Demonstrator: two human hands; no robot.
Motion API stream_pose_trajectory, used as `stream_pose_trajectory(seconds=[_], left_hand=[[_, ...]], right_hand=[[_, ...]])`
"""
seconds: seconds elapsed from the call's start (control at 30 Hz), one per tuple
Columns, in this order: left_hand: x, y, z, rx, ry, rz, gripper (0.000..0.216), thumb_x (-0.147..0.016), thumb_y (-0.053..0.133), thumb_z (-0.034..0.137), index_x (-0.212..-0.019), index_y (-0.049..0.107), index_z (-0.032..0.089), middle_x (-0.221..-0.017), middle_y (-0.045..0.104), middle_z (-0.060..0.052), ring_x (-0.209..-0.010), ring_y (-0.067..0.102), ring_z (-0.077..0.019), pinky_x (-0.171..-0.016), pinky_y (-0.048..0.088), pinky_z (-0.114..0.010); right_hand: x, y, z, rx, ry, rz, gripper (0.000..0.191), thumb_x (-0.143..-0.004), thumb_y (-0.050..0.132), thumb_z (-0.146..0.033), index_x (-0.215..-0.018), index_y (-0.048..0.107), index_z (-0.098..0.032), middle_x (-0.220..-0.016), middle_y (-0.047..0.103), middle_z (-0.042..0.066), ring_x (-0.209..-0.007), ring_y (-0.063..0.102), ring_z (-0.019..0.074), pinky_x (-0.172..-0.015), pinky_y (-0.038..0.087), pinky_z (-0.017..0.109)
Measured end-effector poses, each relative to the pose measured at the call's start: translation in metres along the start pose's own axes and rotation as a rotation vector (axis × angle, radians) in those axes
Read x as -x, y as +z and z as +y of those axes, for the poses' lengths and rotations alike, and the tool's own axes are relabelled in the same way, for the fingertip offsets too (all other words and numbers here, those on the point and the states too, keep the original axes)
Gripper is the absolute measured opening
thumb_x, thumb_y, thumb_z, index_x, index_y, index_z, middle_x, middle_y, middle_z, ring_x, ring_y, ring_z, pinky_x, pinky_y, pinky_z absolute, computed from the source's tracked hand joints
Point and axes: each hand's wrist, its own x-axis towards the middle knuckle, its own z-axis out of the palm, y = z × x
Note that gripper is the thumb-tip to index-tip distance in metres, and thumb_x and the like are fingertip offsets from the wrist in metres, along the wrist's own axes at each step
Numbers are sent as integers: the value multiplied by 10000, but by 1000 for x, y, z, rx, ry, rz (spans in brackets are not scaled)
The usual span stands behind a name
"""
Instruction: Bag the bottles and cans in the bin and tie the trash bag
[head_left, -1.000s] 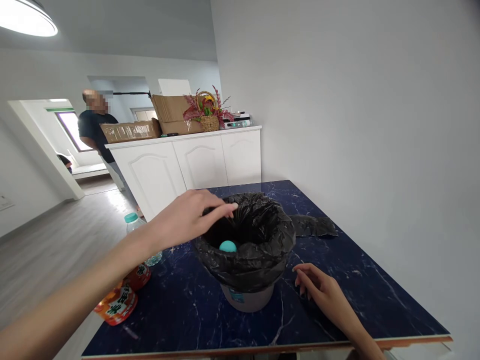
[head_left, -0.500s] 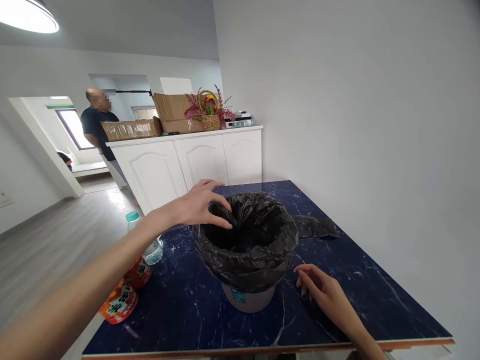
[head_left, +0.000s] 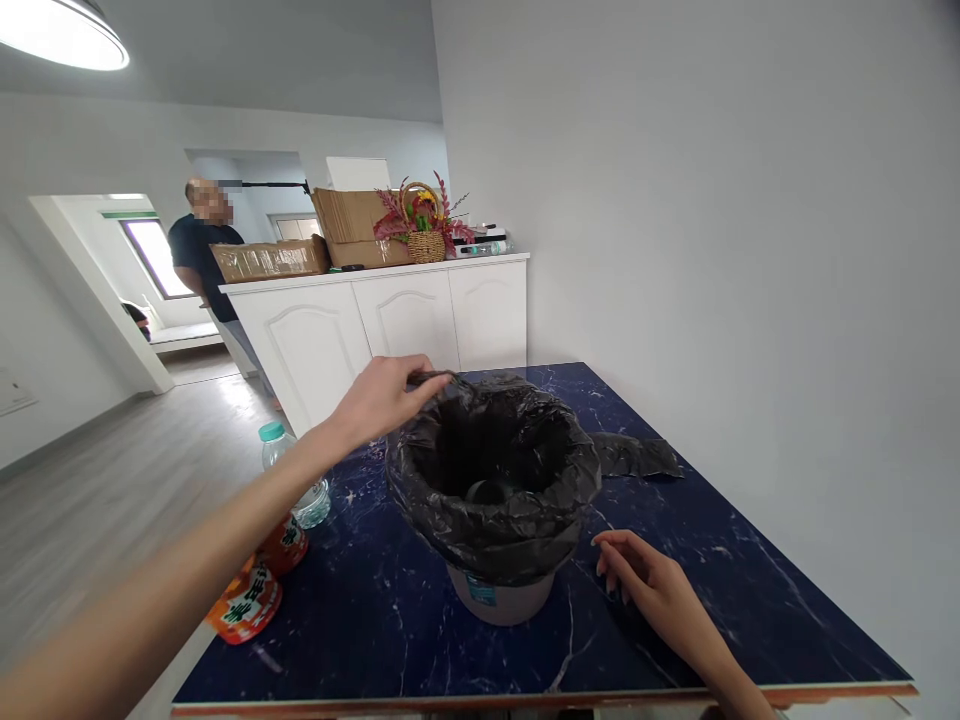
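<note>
A black garbage bag point(head_left: 495, 535) lines a small pale trash can point(head_left: 506, 602), its edge folded down over the outside. At the far left of the rim, my left hand point(head_left: 394, 392) is closed, pinching the bag's edge between thumb and fingers. Deep inside the bag a dark round shape shows, too dim to name. My right hand point(head_left: 649, 590) rests on the table to the right of the can, holding nothing, fingers loosely bent and slightly apart. It does not touch the can.
Orange-labelled bottles point(head_left: 247, 603) and a clear bottle with a teal cap point(head_left: 311, 500) stand on the left of the dark blue table point(head_left: 360, 640). A strip of black bags point(head_left: 637, 457) lies behind right. Beyond are a white cabinet point(head_left: 409, 315) and a person point(head_left: 202, 245).
My left hand has moved from over the bag's opening back to its far left rim and closed on the edge. The opening looks wider. My right hand has stayed put.
</note>
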Motion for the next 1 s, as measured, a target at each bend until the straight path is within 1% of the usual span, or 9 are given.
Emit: stream_pose_trajectory(seconds=[0.17, 0.37, 0.43, 0.5, 0.6, 0.7, 0.77, 0.87, 1.0], left_hand=[[3, 4, -24, -53, -230, 60, 484, -1017, 413, 624, -843, 628, 227, -695, 718, -63, -698, 681, -274, -653, 435, -342], [3, 32, -56, -36, -228, -124, 533, -929, 506, 675, -641, 611, 240, -609, 681, -77, -597, 665, -279, -592, 443, -355], [5, 32, -56, -12, -205, -110, 516, -917, 523, 690, -768, 695, 226, -727, 749, -97, -695, 704, -296, -653, 506, -373], [6, 25, -47, 20, -159, -45, 527, -959, 481, 664, -1029, 744, 212, -1013, 804, -129, -934, 731, -317, -796, 559, -403], [7, 13, -27, 156, -19, -2, 532, -1047, 401, 610, -1317, 694, 258, -1364, 732, -103, -1197, 680, -297, -945, 562, -405], [7, 13, -11, 302, 95, -139, 493, -1061, 438, 616, -1374, 691, 332, -1414, 718, -53, -1176, 702, -287, -912, 582, -392], [6, 18, -7, 336, 95, -208, 487, -1037, 499, 633, -1395, 684, 359, -1428, 716, -34, -1183, 707, -288, -919, 586, -391], [1, 25, -7, 374, 38, -145, 459, -973, 616, 639, -1265, 763, 316, -1335, 766, -48, -1170, 719, -275, -964, 576, -383], [-7, 28, -12, 302, -101, -45, 445, -930, 642, 662, -905, 796, 245, -982, 826, -63, -905, 753, -230, -835, 581, -343]], right_hand=[[0, 1, 4, 6, -10, 6, 440, -1032, 523, -655, -1140, 638, -245, -880, 732, 33, -722, 672, 190, -674, 514, 299], [-2, 1, 2, 5, -17, 27, 435, -1024, 539, -652, -1122, 656, -245, -869, 741, 35, -708, 672, 189, -669, 518, 299], [-1, 1, 0, 8, -17, 27, 437, -1025, 536, -655, -1123, 656, -246, -870, 743, 35, -705, 672, 189, -665, 517, 299], [-1, 1, -1, 9, -9, 24, 446, -1025, 529, -661, -1128, 658, -247, -867, 743, 37, -703, 672, 193, -659, 519, 301], [0, 1, -3, 13, 2, 26, 468, -1015, 527, -678, -1131, 672, -249, -858, 746, 41, -695, 675, 201, -646, 525, 304], [0, 1, -3, 17, 0, 32, 487, -1004, 533, -694, -1126, 686, -248, -854, 751, 44, -687, 681, 204, -634, 528, 303], [0, 1, -3, 19, -5, 37, 496, -1001, 532, -701, -1119, 691, -246, -850, 750, 45, -686, 681, 204, -634, 530, 301], [0, 1, -1, 19, -13, 42, 495, -1002, 534, -700, -1116, 692, -246, -850, 750, 44, -692, 681, 200, -648, 534, 298], [0, 1, 1, 13, -13, 39, 469, -1013, 539, -676, -1128, 685, -245, -859, 752, 41, -693, 678, 194, -640, 527, 292]])
